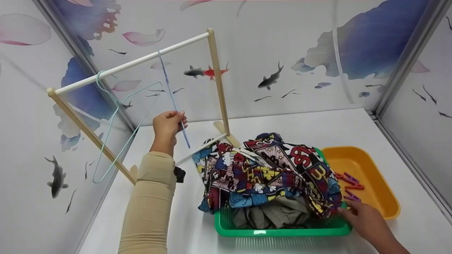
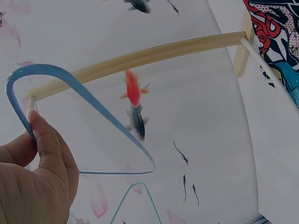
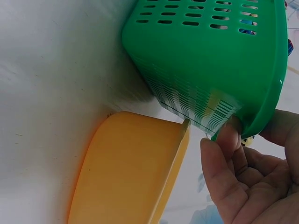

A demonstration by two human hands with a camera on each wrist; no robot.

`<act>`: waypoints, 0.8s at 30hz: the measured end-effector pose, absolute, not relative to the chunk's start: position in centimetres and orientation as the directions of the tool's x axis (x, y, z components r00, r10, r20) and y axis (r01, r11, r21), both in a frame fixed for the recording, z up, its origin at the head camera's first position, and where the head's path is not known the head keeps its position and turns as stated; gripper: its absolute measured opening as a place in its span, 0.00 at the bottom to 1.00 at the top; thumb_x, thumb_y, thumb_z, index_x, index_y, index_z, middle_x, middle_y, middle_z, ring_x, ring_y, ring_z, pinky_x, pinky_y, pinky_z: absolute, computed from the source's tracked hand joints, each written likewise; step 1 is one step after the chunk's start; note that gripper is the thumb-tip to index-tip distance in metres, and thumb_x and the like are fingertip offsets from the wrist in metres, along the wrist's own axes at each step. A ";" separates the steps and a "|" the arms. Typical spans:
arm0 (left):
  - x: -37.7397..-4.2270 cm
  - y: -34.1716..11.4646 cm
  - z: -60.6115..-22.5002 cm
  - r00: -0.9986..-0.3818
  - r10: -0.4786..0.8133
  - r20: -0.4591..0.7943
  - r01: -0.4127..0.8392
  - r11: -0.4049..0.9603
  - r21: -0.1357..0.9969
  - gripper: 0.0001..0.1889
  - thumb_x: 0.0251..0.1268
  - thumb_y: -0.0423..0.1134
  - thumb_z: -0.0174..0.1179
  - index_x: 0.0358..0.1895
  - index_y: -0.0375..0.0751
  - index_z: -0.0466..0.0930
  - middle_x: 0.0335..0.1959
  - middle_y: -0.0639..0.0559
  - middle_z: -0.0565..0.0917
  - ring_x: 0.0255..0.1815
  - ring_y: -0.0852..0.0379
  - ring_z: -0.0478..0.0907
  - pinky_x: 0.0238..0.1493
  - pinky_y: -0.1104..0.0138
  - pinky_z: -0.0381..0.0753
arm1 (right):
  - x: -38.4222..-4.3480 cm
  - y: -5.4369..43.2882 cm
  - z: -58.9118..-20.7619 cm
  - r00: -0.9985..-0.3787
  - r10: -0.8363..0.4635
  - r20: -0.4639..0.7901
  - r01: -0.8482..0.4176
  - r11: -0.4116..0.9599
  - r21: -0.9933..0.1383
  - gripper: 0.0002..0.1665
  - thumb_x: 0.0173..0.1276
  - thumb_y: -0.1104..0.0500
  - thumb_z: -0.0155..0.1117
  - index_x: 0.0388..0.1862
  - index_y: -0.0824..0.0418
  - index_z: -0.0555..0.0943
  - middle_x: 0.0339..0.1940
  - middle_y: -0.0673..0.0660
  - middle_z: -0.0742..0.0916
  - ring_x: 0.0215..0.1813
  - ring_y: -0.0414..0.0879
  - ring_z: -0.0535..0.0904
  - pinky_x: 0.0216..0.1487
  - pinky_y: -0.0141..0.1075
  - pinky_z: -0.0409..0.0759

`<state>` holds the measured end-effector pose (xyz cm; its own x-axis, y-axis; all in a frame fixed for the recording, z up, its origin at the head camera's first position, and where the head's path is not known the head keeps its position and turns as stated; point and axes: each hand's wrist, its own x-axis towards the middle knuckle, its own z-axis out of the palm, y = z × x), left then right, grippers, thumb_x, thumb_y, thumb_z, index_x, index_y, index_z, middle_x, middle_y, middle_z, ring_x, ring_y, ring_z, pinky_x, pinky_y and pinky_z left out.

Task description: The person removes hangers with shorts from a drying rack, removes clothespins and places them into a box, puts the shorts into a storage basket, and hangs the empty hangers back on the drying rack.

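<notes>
A blue clothes hanger [image 1: 170, 88] hangs by its hook from the white rod [image 1: 130, 64] of a wooden-sided rack. My left hand [image 1: 168, 127] pinches its frame between thumb and fingers. To the left, a mint-green hanger [image 1: 117, 102] hangs on the same rod. At the right corner of a green basket [image 1: 282, 232], my right hand [image 1: 367, 218] grips the rim, thumb on one side and curled fingers on the other in the right wrist view. Colourful comic-print cloth [image 1: 261, 173] is heaped in the basket and spills over its left side, above grey-green cloth [image 1: 279, 213].
Right of the basket stands a yellow tray [image 1: 376, 190] with several red and purple clothespins [image 1: 353, 186]. The rack's right post [image 1: 219, 84] and lower bar [image 1: 187, 156] stand close behind the basket. Walls printed with fish enclose the white table [image 1: 303, 123].
</notes>
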<state>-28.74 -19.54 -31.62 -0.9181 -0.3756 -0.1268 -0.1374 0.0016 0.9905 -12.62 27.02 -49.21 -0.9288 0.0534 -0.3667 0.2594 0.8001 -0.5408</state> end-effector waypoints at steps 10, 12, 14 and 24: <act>-28.8 -19.6 -32.2 -0.917 -0.377 -0.131 -0.146 0.011 0.989 0.12 0.69 0.33 0.58 0.51 0.31 0.77 0.35 0.46 0.80 0.33 0.58 0.80 0.40 0.71 0.83 | -12.7 27.0 -49.4 -0.931 0.066 -0.359 0.264 0.799 -0.540 0.38 0.68 0.43 0.61 0.61 0.75 0.73 0.31 0.54 0.82 0.33 0.47 0.71 0.36 0.36 0.76; -28.8 -19.6 -32.2 -0.920 -0.370 -0.130 -0.144 0.009 0.990 0.12 0.69 0.33 0.57 0.52 0.30 0.77 0.36 0.45 0.80 0.35 0.57 0.81 0.40 0.71 0.83 | -12.7 27.0 -49.4 -0.932 0.068 -0.356 0.264 0.800 -0.539 0.38 0.68 0.43 0.62 0.61 0.75 0.73 0.31 0.54 0.82 0.33 0.47 0.71 0.36 0.36 0.76; -28.8 -19.6 -32.4 -0.922 -0.365 -0.130 -0.146 0.016 0.989 0.12 0.70 0.33 0.57 0.51 0.31 0.76 0.37 0.44 0.80 0.35 0.56 0.81 0.40 0.70 0.83 | -12.6 27.0 -49.3 -0.933 0.067 -0.354 0.262 0.799 -0.540 0.38 0.68 0.43 0.62 0.61 0.75 0.73 0.31 0.54 0.82 0.33 0.47 0.71 0.36 0.36 0.76; -28.8 -19.8 -33.3 -0.928 -0.360 -0.096 -0.113 0.028 0.993 0.12 0.71 0.34 0.56 0.52 0.31 0.75 0.36 0.45 0.80 0.33 0.59 0.80 0.40 0.71 0.83 | -12.6 26.9 -49.2 -0.941 0.062 -0.334 0.247 0.798 -0.549 0.37 0.69 0.44 0.61 0.60 0.75 0.73 0.32 0.55 0.83 0.33 0.48 0.71 0.36 0.36 0.76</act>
<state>-28.75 -19.82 -33.32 -0.9282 -0.3596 -0.0956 -0.1133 0.0283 0.9932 -12.56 26.93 -49.17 -0.9407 0.0617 -0.3337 0.2471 0.7984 -0.5490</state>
